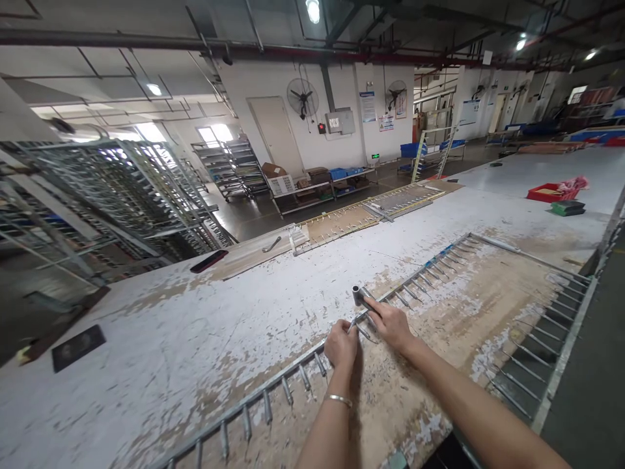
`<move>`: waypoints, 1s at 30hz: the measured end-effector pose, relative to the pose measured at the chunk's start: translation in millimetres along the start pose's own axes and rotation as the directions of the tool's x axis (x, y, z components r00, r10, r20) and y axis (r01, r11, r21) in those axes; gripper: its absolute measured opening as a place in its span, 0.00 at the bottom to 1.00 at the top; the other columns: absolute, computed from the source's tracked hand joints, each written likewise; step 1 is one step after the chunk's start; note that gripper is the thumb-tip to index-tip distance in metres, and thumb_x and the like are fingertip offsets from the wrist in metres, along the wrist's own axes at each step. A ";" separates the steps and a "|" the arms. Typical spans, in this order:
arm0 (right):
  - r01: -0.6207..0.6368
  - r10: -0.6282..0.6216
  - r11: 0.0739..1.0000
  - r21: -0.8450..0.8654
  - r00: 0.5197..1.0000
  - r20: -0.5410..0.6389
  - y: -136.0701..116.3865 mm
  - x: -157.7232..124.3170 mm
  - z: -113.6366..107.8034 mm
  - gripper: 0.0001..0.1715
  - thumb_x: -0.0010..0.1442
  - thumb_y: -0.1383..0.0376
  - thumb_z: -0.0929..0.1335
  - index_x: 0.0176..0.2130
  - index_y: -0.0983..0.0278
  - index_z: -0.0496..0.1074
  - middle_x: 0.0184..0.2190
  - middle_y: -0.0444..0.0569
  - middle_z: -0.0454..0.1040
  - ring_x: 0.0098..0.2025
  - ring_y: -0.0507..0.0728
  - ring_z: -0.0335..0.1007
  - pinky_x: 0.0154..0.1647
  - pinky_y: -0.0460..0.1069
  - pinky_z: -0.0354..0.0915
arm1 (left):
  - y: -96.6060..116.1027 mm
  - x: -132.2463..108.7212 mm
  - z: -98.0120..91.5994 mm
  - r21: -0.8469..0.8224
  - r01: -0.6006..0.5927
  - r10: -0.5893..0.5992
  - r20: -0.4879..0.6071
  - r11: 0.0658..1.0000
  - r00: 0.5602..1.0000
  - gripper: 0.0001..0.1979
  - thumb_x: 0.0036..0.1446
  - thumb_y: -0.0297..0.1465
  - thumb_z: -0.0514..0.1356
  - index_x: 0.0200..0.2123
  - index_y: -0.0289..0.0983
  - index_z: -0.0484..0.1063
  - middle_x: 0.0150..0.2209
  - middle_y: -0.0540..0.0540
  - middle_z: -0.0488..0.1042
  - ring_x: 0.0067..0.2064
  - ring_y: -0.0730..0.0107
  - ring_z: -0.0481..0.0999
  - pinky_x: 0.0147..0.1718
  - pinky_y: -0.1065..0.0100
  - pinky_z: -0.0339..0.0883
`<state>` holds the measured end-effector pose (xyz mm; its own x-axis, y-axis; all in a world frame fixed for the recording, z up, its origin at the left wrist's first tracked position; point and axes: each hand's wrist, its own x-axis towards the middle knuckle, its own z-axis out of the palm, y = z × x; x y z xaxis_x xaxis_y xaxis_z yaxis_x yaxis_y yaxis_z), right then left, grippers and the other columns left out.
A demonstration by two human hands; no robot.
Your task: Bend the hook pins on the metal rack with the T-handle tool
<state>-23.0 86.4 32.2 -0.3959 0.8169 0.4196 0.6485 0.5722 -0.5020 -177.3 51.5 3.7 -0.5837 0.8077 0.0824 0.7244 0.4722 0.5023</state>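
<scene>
At left, a phone [209, 261] lay by the tabletop's [161, 332] far edge, a broad worn stretch separating it from the pronged metal rack [263, 390]. The left hand [340, 345] pinched the rack's rail; the right hand [391, 324] gripped a tubular-headed metal tool [356, 297] beside it. The rack's right side overhung the near edge. Farther back, a red tray [541, 193] held pink cloth [576, 185].

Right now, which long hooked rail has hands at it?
The rail with the blue patch: the left hand grips it; the right hand holds a metal tool there. The other rail, far right, is untouched.
</scene>
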 end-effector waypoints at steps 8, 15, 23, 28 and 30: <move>-0.010 0.011 1.000 -0.015 0.998 0.066 2.8 -6.1 4.6 0.25 0.65 0.64 0.62 0.60 0.54 0.66 0.40 0.48 0.80 0.40 0.57 0.75 0.39 0.46 0.66 | -1.2 -0.2 0.1 0.020 -0.008 0.008 0.006 1.000 1.000 0.09 0.55 0.39 0.58 0.34 0.42 0.75 0.36 0.46 0.79 0.38 0.61 0.76 0.32 0.68 0.58; 0.024 -0.022 0.999 0.024 0.998 -0.051 10.7 -5.4 4.4 0.24 0.67 0.64 0.60 0.61 0.57 0.65 0.44 0.51 0.79 0.43 0.57 0.75 0.42 0.47 0.67 | -1.2 -0.2 1.3 0.016 0.002 -0.001 -0.013 1.000 1.000 0.07 0.54 0.38 0.59 0.32 0.43 0.75 0.33 0.47 0.79 0.36 0.61 0.76 0.30 0.69 0.56; 0.038 -0.036 0.999 0.026 0.997 -0.064 11.0 -12.5 4.6 0.25 0.69 0.63 0.58 0.63 0.59 0.62 0.49 0.52 0.76 0.45 0.57 0.74 0.44 0.47 0.67 | -1.3 0.6 0.7 0.028 -0.004 0.004 -0.014 1.000 1.000 0.08 0.54 0.38 0.58 0.33 0.42 0.75 0.33 0.47 0.78 0.36 0.62 0.75 0.29 0.68 0.54; 0.060 -0.059 0.998 -0.013 0.997 0.053 3.1 -10.6 3.6 0.23 0.65 0.64 0.63 0.59 0.55 0.67 0.37 0.48 0.80 0.38 0.57 0.75 0.38 0.47 0.67 | -1.7 1.0 0.3 0.041 -0.003 0.003 -0.007 0.999 1.000 0.08 0.54 0.39 0.58 0.33 0.42 0.75 0.33 0.46 0.78 0.36 0.62 0.75 0.29 0.68 0.54; 0.069 -0.069 0.997 0.018 0.998 -0.007 0.5 -9.0 1.6 0.24 0.67 0.64 0.61 0.61 0.56 0.64 0.43 0.50 0.79 0.42 0.57 0.75 0.42 0.47 0.66 | -1.8 1.1 0.2 0.040 -0.011 0.012 -0.011 0.999 1.000 0.08 0.54 0.38 0.58 0.32 0.42 0.75 0.33 0.47 0.78 0.36 0.62 0.75 0.29 0.68 0.54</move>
<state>-20.2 79.5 27.0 -0.4353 0.7751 0.4581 0.6078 0.6283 -0.4856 -179.1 51.6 2.7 -0.5789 0.8095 0.0974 0.7451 0.4768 0.4664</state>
